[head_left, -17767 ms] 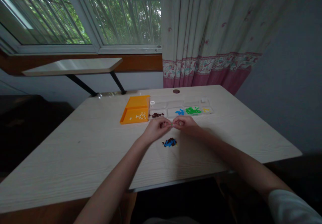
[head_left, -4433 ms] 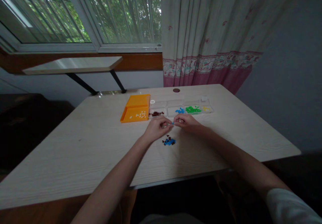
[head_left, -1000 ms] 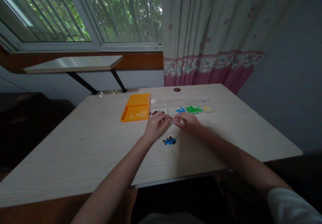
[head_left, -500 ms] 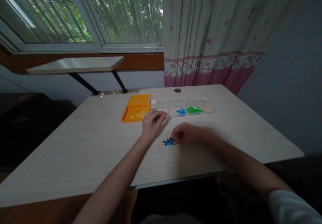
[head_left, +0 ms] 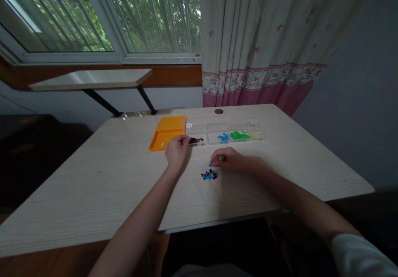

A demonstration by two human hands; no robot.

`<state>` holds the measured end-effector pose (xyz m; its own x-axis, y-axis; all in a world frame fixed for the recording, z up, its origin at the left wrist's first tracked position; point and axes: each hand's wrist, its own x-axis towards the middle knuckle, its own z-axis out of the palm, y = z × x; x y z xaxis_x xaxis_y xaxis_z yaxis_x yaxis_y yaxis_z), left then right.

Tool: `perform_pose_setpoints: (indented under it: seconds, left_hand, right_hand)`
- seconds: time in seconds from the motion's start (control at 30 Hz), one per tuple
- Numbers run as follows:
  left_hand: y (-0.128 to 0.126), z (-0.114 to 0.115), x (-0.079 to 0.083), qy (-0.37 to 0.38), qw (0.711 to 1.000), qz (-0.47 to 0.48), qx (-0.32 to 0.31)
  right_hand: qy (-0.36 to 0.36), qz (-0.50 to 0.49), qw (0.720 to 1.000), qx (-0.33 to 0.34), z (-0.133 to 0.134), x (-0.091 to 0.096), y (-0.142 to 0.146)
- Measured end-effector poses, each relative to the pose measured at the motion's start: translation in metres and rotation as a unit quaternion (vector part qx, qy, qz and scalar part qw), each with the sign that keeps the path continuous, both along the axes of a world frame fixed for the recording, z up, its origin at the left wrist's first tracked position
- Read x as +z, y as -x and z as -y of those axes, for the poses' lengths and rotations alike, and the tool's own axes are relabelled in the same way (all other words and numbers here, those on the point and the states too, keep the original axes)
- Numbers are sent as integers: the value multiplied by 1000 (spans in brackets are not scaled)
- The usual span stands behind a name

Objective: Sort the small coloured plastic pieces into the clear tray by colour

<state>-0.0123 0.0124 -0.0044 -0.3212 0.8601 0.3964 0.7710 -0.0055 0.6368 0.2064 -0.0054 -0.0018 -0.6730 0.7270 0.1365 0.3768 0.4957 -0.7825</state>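
Note:
My right hand [head_left: 229, 159] pinches a small blue piece [head_left: 210, 164] between its fingertips, just above a loose pile of small blue, dark brown and pale pieces [head_left: 209, 175] on the table. My left hand [head_left: 178, 151] is closed with thumb and finger together over the right edge of the orange tray [head_left: 154, 146]. Whatever is in those fingers is too small to make out. Right beside its fingertips, dark brown pieces [head_left: 196, 140] lie in the left compartment of a clear box. My left hand covers most of the white pieces in the tray.
The clear open box [head_left: 214, 141] runs to the right of the tray, holding blue pieces [head_left: 223, 137], green pieces [head_left: 239, 135] and a few yellow pieces [head_left: 256, 134]. A raised shelf [head_left: 93, 79] stands at the back left of the table [head_left: 124, 185].
My left hand has moved left, from over the brown pieces to the orange tray's edge. My right hand has risen off the pile with a blue piece in its fingertips.

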Motion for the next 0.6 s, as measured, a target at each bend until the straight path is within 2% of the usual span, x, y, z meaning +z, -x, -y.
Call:
perform_pose_setpoints:
  seconds: [0.1,0.2,0.27,0.33,0.43,0.6]
  left_hand:
    - [0,-1,-2,-42,998,3,-49]
    - [-6,1,-3,-79,978,10,-190]
    - [-12,5,-3,-77,953,-10,-294]
    - [-18,11,-3,-70,926,-36,-369]
    - [-24,18,-3,-77,911,-54,-402]
    - [-24,19,-1,-97,914,-57,-389]
  right_hand:
    - [14,-13,998,-63,-4,0,2]
    - [29,-47,991,-118,-10,-2,2]
    - [36,-70,987,-143,-13,-3,2]
    - [36,-86,982,-163,-15,-4,1]
    - [39,-95,979,-175,-16,-4,2]
    - [33,-78,984,-158,-14,-6,5]
